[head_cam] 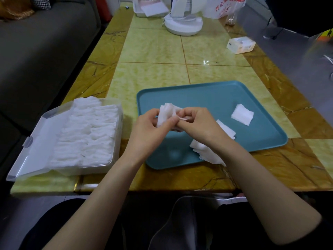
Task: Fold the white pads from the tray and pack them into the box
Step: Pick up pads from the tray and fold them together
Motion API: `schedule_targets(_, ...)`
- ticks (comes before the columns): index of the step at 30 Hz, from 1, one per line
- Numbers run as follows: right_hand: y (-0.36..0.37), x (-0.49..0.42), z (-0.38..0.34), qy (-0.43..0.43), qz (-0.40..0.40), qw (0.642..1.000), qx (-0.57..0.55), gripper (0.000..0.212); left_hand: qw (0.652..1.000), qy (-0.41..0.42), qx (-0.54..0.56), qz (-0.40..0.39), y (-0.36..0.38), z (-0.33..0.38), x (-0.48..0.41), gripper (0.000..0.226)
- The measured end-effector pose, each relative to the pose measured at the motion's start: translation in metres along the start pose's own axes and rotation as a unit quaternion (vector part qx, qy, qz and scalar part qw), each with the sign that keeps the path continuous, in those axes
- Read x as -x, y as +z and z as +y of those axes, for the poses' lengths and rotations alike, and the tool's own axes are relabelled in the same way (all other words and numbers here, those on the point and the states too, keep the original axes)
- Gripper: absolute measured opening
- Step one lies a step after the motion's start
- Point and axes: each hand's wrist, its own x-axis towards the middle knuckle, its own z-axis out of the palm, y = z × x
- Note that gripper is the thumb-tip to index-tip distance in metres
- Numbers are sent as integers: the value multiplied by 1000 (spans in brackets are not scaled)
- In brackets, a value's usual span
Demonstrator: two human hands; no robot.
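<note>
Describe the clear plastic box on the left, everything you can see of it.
The clear plastic box is shallow and translucent. Its lid lies open to the left, with a clasp tab on its edge. Rows of folded white pads nearly fill it. It sits on the table's near left corner, beside the teal tray but not touching it.

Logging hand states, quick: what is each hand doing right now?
Left hand: fingers curled, gripping the white pad above the tray.
Right hand: pinching the same pad's right edge.
</note>
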Motion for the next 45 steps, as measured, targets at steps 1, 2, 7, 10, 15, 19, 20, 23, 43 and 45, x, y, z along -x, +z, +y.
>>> schedule_targets(1,-1,0,0,-4,-9,1000,8,21,1000,7,-7,9,-1,-3,-1,14)
schedule_targets(2,-3,0,0,-8,-21,1000,19,18,1000,12,-8,18,-1,-4,-2,14)
schedule_targets(7,-37,-4,14,-22,50,984,172,15,998,4,-17,57,-1,-6,-4,15)
schedule_targets(10,-60,0,31,77,60,913,396,48,998,-4,-24,60,1,-7,-4,16)
schedule_targets(15,-69,2,48,193,-4,900,390,54,997,-5,-48,61,1,-7,-4,19)
schedule_targets(19,-67,0,46,153,12,924,349,34,996,-2,-71,56,3,-5,-3,19)
schedule_targets(20,-64,0,45,133,26,931,340,29,996,-2,-74,54,4,-5,-2,18)
schedule_targets(23,-57,-1,40,79,67,949,297,23,996,-1,-79,49,5,-4,-1,15)
schedule_targets(43,-32,6,3,-133,-84,983,93,6,996,26,-83,-35,9,-11,-4,33)
schedule_targets(45,-30,5,7,-132,-73,983,103,6,995,39,-89,-38,10,-10,-5,40)
